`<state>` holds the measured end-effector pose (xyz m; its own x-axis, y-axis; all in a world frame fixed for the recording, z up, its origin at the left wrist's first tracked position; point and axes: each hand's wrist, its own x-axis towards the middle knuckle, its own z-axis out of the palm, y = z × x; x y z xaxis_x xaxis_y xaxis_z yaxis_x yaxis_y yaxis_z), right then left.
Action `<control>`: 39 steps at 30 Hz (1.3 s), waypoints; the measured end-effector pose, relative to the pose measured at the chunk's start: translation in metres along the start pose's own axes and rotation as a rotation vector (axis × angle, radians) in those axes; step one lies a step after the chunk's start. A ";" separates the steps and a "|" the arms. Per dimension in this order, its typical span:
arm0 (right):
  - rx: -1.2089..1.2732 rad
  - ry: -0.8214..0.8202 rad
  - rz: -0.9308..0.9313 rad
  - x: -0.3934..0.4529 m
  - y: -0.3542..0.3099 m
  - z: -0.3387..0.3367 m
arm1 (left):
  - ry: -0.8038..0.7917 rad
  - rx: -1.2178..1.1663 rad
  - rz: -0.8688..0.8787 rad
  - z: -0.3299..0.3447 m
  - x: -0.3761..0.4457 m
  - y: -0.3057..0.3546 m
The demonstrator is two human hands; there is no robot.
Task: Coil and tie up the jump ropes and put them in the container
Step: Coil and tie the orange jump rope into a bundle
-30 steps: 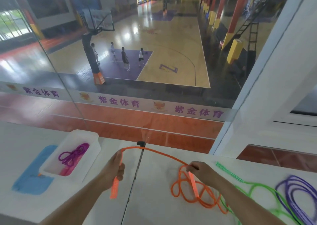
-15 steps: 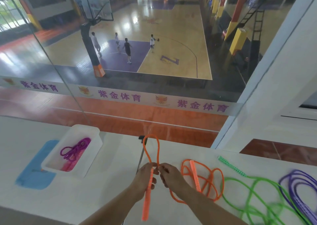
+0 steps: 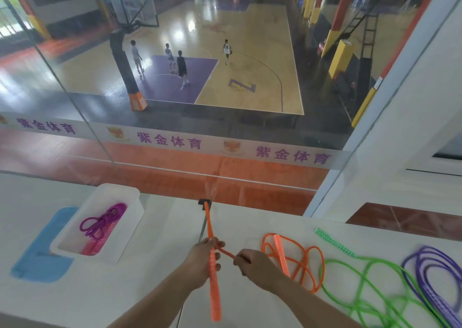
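Left hand [image 3: 202,257] gripping an orange jump rope [image 3: 215,287] by its handle; right hand [image 3: 252,265] pinching its cord. White container [image 3: 130,217] at left holding a purple rope [image 3: 102,222]. Green rope [image 3: 365,285] lying at right.

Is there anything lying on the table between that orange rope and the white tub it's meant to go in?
Nothing visible. The orange rope is gripped by the left hand, and only bare table lies between it and the white tub, which already holds a magenta rope.
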<state>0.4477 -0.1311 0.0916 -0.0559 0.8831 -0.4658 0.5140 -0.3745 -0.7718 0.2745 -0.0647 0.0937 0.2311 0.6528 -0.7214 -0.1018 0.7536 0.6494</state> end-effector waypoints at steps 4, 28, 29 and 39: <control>-0.068 -0.040 -0.006 -0.007 0.021 -0.013 | 0.010 -0.093 -0.011 -0.017 0.008 0.015; -0.284 0.091 -0.067 0.010 0.006 -0.020 | -0.352 0.573 -0.135 -0.001 -0.021 -0.013; -0.243 0.086 -0.058 0.010 0.009 -0.022 | -0.333 0.551 -0.133 -0.004 -0.019 -0.012; -0.183 0.200 0.113 -0.008 0.055 -0.075 | 0.009 0.060 0.015 -0.076 -0.001 0.021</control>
<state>0.5404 -0.1377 0.0850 0.1709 0.8836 -0.4359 0.6546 -0.4325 -0.6201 0.1988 -0.0437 0.0892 0.2208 0.6652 -0.7132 -0.0469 0.7377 0.6735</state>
